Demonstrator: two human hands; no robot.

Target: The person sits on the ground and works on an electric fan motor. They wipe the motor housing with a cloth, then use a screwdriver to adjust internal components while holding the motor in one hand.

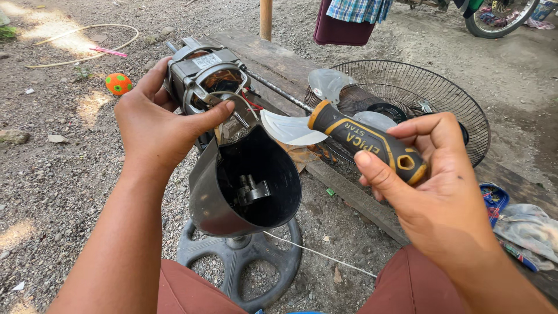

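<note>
Gripping the fan motor (206, 75) with your left hand (154, 119), you hold it above the black housing cup (247, 183), thumb hooked over its metal bracket. That motor looks heavy and rigid, with thin red wires to avoid, so keep to the solid frame. Your right hand (433, 186) is closed around the screwdriver (366, 141), its rubbery handle offering sure grip, shaft running toward the motor.

A small white rectangular label (207, 60) sits on top of the grey fan motor (200, 72), far left of centre. The black-and-yellow screwdriver handle (366, 141), right of centre, carries yellow lettering.
</note>
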